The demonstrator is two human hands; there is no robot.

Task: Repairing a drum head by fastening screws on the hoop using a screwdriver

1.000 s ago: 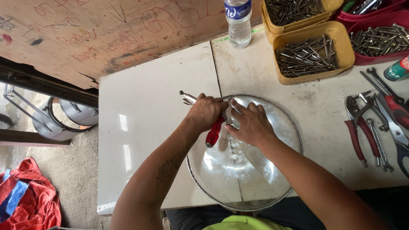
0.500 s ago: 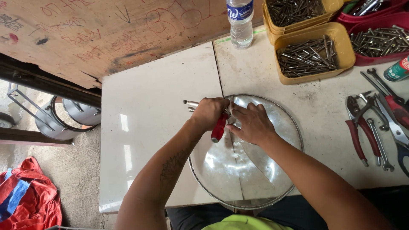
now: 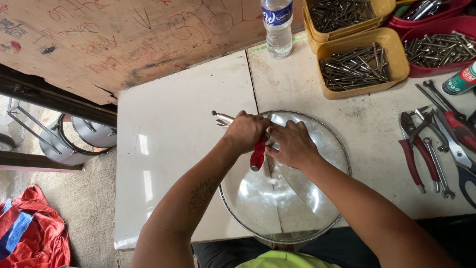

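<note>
L hand (image 3: 246, 131) closed round a red-handled tool (image 3: 258, 154), handle end poking out below the fist toward the person. R hand (image 3: 292, 144) just beside it, fingers curled down at the same spot, touching the tool; can't tell exactly what it pinches. Both hands sit over the far-left rim of a round shiny metal lid (image 3: 297, 198), which lies flat on the white tabletop (image 3: 173, 149) at the near edge. A small silver metal handle piece (image 3: 221, 118) sticks out left of the L hand, just off the lid rim.

Further out, R side: red-handled pliers & spanners (image 3: 421, 149) lying loose. Far R: yellow plastic tub (image 3: 396, 49) holding long steel nails, 2nd yellow tub (image 3: 379, 7) behind w/ more nails, red tray (image 3: 461, 25) also w/ nails. Clear plastic water bottle (image 3: 277, 27) upright beside the tubs.
</note>
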